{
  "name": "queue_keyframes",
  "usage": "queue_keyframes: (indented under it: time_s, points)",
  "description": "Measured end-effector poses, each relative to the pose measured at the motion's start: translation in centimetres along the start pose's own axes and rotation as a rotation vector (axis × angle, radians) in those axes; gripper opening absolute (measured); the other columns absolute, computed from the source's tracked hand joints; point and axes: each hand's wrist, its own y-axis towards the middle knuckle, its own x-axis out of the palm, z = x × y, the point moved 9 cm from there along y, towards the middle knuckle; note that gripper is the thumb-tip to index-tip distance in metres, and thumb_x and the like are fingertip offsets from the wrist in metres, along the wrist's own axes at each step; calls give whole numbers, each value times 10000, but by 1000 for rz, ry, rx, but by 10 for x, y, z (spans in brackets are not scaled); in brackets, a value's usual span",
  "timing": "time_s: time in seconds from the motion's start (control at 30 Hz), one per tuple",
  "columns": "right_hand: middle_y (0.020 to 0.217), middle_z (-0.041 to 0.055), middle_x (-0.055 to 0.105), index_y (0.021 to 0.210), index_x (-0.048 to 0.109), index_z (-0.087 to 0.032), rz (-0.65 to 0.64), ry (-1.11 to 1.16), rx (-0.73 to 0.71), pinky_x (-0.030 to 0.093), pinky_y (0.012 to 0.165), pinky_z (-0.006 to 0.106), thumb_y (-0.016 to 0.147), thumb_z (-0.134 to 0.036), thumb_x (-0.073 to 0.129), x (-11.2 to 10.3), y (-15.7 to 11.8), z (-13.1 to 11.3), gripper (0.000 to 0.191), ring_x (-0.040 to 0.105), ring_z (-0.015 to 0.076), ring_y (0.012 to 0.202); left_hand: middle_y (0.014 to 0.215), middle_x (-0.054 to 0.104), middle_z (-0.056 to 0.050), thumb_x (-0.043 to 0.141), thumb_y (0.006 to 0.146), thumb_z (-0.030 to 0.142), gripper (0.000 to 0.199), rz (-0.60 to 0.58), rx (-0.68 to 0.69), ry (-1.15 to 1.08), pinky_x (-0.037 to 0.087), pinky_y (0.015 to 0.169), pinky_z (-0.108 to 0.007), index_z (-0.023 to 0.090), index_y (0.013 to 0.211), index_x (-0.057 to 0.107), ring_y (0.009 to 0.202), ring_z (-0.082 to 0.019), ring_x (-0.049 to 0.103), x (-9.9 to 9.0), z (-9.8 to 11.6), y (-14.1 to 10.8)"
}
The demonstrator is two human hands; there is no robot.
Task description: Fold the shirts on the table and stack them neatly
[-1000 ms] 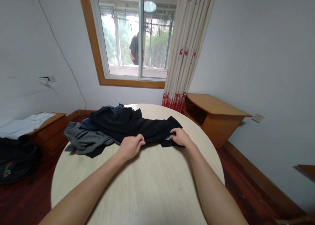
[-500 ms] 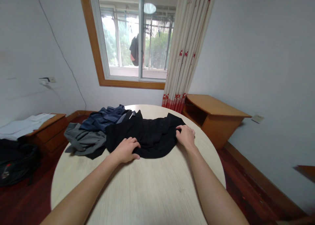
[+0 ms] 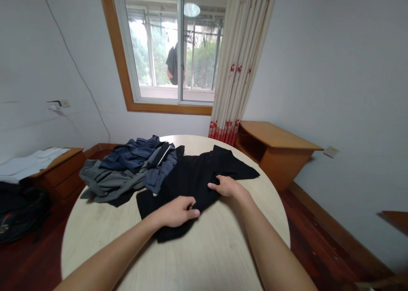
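Observation:
A black garment (image 3: 191,174) lies spread and wrinkled across the round pale table (image 3: 204,248), one corner reaching out to the right. My left hand (image 3: 179,211) is on its lower left part, thumb and fingers curled around a bit of the cloth. Over the garment's lower right edge, my right hand (image 3: 225,185) has its thumb and fingers closed at the fabric. To the left lies a heap of clothes, with a dark blue piece (image 3: 130,155) on top of a grey one (image 3: 102,182).
A wooden desk (image 3: 277,138) stands beyond the table's right edge. At the left are a low wooden cabinet (image 3: 68,168) with papers (image 3: 35,161) and a black bag (image 3: 22,210). A patterned curtain (image 3: 237,70) hangs by the window.
The black garment has been drawn off the heap and spread towards me, its right corner now extended. My left hand has moved right and nearer, my right hand left and nearer.

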Motion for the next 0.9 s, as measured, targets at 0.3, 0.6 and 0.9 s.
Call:
queue_keyframes:
  time_s: [0.3, 0.6, 0.9]
  points:
    - [1515, 214, 414, 1414, 500, -112, 129, -306, 159, 347, 1088, 535, 922, -547, 511, -22, 21, 47, 657, 394, 384, 1382, 1076, 688, -111, 519, 924, 395, 241, 265, 193, -77, 502, 913, -431, 200, 1029, 617, 1003, -250, 650, -20, 12, 2]
    - [1520, 178, 424, 1430, 490, -105, 153, -277, 122, 343, 1109, 482, 921, -537, 500, -18, 25, 50, 668, 379, 388, 1390, 1532, 392, -180, 704, 775, 364, 578, 726, -44, 839, 68, 1123, -694, 246, 1321, 555, 1418, -409, 304, -127, -59, 26]
    - [1507, 160, 448, 1424, 502, -118, 145, -221, 91, 349, 1117, 466, 906, -518, 532, -21, 20, 47, 655, 361, 391, 1406, 1111, 702, -137, 597, 785, 280, 336, 642, -308, 755, 506, 826, -413, 220, 1102, 689, 1005, -337, 660, -213, -59, 59]
